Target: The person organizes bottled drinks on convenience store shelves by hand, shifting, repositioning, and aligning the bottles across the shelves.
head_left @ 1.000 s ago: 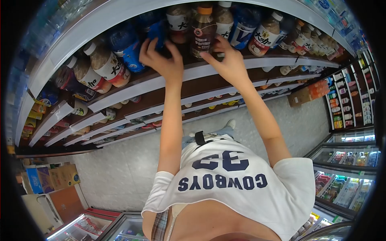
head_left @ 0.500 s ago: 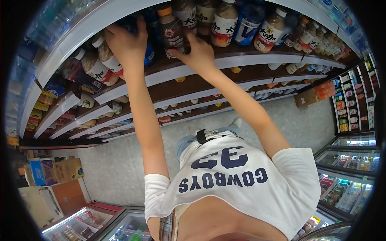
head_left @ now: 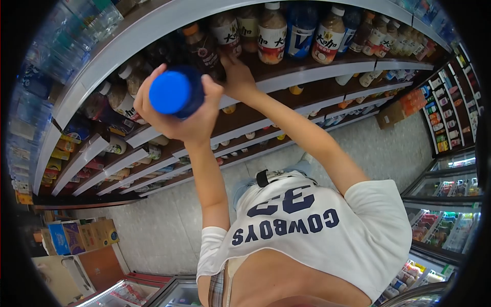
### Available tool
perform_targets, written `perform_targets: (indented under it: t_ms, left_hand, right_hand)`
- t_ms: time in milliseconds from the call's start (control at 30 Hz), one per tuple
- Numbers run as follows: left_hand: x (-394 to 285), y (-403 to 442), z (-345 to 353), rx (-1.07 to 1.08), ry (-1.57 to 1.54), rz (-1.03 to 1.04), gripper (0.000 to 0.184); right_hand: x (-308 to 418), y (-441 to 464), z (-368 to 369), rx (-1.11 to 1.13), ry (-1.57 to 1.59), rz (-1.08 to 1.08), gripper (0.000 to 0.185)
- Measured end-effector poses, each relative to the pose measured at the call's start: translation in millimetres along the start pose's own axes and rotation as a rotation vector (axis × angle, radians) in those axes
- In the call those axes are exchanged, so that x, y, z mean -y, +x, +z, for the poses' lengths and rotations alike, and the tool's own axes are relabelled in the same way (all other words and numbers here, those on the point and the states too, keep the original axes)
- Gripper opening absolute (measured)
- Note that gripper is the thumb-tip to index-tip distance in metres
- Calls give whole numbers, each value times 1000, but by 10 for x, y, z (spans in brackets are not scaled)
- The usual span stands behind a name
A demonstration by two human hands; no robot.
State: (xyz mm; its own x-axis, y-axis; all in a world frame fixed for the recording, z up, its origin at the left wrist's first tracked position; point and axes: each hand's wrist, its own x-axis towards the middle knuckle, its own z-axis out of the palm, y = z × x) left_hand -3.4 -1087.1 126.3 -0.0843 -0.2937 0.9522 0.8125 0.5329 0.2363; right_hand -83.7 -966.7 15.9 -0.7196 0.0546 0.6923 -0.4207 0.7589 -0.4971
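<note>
A bottle with a wide blue cap is raised in front of the shelf, its body mostly hidden below the cap. My left hand is closed around it, thumb on the right and fingers on the left. At the shelf edge, my right hand has its fingers stretched against the right side of a dark brown bottle with an orange cap; its thumb is partly hidden. That bottle stands on the shelf. Right beside it is a bottle with a white and red label.
Along the shelf stand more white-and-red-labelled bottles and a blue bottle. Lower shelf edges curve beneath my arms. Cardboard boxes sit at the left, and lit glass-door coolers line the right.
My left hand has drawn the blue-capped bottle out from the shelf row toward me. My right hand has shifted slightly left and down along the dark brown bottle's side. The camera view has shifted a little.
</note>
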Motion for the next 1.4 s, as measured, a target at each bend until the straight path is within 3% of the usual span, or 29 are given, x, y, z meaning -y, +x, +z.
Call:
perform_targets:
  t_ms: [33,100,167,333,467,600,633,833,933,1000,1100,1200,1267,1367,1400]
  left_hand:
    - [-81,115,11,90,-19,35,61]
    - [-204,247,0,280,-52,96,64]
    - [-156,152,171,260,-204,51,63]
    - [-22,-73,746,224,-248,129,58]
    - [142,-322,1222,227,-256,-99,63]
    - [255,-409,1520,301,-238,-230,86]
    - [223,-384,1532,322,-100,-156,90]
    - [499,-711,1301,451,-10,18,89]
    - [503,-932,822,351,143,35,67]
    - [591,-1024,535,151,201,43,62]
    - [866,-941,99,82,409,-47,64]
    - [1199,-820,-216,8,404,-124,68]
    - [1373,-778,-363,-23,376,-131,72]
    - [1479,-808,-438,66,559,-50,82]
    - [1496,-813,-439,86,606,-19,83]
  right_hand:
    - [111,63,-235,221,204,98,76]
    - [-33,50,-242,111,373,11,66]
    - [-136,-69,-359,30,418,51,46]
    - [-249,-496,-1009,-125,414,213,30]
    - [-516,-820,-1259,-42,421,419,18]
    - [-692,-1013,-1252,-63,437,441,17]
    - [-716,-1039,-1261,-28,418,447,17]
    - [-660,-1107,-1106,161,488,523,18]
    - [-423,-1028,-1033,276,522,621,18]
    - [-475,-1085,-817,268,516,430,17]
    - [-351,-1102,-606,257,566,378,18]
    - [-85,-933,-518,231,539,359,18]
    - [120,-672,-508,155,459,252,27]
    - [295,-241,-400,-57,333,13,50]
    - [315,-147,-323,-35,288,17,56]
